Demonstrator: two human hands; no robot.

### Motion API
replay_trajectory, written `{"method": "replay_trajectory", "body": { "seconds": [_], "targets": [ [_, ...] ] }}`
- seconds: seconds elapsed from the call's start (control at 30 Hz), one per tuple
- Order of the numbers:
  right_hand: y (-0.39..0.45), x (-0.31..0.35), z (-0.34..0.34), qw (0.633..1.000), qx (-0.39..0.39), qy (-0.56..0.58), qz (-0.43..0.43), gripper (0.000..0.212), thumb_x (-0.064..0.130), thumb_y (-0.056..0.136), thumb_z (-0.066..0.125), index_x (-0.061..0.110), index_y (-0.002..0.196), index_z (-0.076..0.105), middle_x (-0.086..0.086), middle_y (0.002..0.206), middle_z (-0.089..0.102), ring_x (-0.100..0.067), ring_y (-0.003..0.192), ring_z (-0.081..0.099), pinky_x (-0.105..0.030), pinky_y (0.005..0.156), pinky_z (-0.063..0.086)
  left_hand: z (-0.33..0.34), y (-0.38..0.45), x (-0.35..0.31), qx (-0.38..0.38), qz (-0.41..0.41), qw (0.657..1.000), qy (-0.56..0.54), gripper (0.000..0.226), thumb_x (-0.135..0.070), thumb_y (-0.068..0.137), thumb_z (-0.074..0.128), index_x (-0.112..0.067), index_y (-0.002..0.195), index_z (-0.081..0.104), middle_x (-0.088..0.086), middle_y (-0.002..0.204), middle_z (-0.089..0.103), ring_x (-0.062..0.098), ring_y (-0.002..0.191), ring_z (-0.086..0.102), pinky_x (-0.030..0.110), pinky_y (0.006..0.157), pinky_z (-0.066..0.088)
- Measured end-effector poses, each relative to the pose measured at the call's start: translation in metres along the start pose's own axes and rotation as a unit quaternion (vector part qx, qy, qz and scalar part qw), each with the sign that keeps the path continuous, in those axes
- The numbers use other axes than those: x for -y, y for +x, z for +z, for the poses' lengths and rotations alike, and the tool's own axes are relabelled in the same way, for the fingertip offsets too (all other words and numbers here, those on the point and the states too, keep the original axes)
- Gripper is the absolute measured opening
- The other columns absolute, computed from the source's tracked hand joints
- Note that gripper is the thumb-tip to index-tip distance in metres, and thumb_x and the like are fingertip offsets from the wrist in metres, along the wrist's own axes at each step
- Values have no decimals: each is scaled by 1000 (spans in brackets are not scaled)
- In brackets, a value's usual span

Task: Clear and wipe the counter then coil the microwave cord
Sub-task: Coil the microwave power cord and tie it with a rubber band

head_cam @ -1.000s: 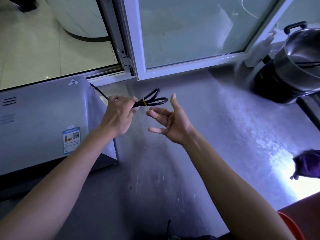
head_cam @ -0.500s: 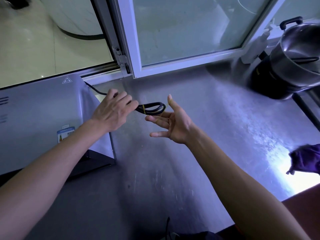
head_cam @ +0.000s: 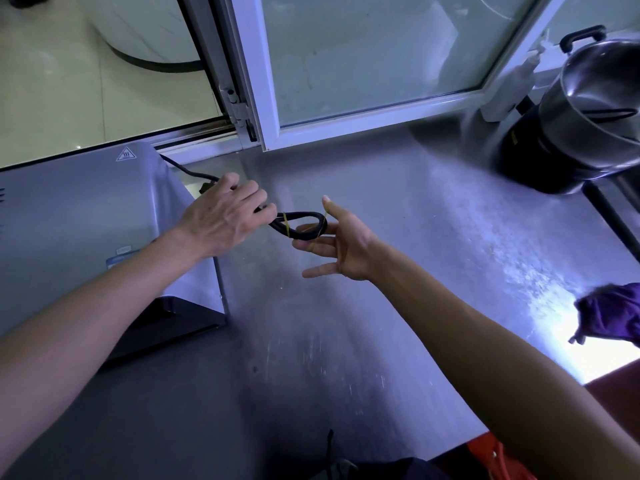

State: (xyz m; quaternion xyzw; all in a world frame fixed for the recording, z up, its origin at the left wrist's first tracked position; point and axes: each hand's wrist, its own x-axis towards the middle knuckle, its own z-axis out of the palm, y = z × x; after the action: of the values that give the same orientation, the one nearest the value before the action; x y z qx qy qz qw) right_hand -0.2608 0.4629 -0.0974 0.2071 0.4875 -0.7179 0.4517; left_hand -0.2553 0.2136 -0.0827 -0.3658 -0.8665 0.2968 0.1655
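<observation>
- Black microwave cord [head_cam: 300, 226] folded into a tight bundle, held just above the steel counter [head_cam: 415, 271] beside the microwave [head_cam: 86, 216], its free run trailing back behind that casing.
- Gripped at the near end by the left hand [head_cam: 225, 216], fingers curled round the doubled strands, probably to keep the loops from springing apart.
- Bound already by one turn of a yellow rubber band [head_cam: 286, 223] close to the left knuckles.
- Stretched on to the right hand [head_cam: 343, 247], fingers spread wide and straight, thumb up; band seemingly hooked over thumb and fingers to hold it open for another turn round the loop end.
- Judged late in the task: counter bare and streaked as if wiped, purple cloth [head_cam: 609, 313] set aside at the right edge, steel pot [head_cam: 595, 109] parked in the far corner by the window frame [head_cam: 252, 81].
- Risk, as a guess: band slipping off the spread fingers and snapping loose.
</observation>
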Motion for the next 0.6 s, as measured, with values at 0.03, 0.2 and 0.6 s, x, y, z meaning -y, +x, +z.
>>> {"method": "replay_trajectory", "body": {
  "seconds": [0.03, 0.2, 0.6],
  "targets": [
    [1, 1, 0, 1000, -5, -14, 2, 66, 66, 90, 56, 3, 107, 69, -16, 106, 75, -21, 100, 74, -60, 68, 58, 1, 1, 1, 0, 3, 1000, 7, 40, 10, 86, 25, -14, 97, 55, 4, 78, 44, 27, 74, 47, 40, 76, 36],
    [4, 3, -6, 999, 2, -50, 17, 68, 66, 89, 57, 3, 111, 69, -17, 104, 76, -21, 101, 74, -59, 68, 58, 3, 4, 0, 4, 7, 999, 34, 37, 11, 81, 32, -15, 95, 55, 3, 76, 43, 26, 73, 46, 39, 74, 34],
    [14, 1, -10, 999, 7, -32, 37, 67, 63, 93, 52, 3, 83, 80, -15, 100, 76, -21, 100, 74, -59, 68, 58, 6, -3, 1, -71, -6, 997, 8, 35, 11, 84, 43, -15, 101, 58, 4, 78, 41, 26, 71, 44, 39, 72, 38]
  ]
}}
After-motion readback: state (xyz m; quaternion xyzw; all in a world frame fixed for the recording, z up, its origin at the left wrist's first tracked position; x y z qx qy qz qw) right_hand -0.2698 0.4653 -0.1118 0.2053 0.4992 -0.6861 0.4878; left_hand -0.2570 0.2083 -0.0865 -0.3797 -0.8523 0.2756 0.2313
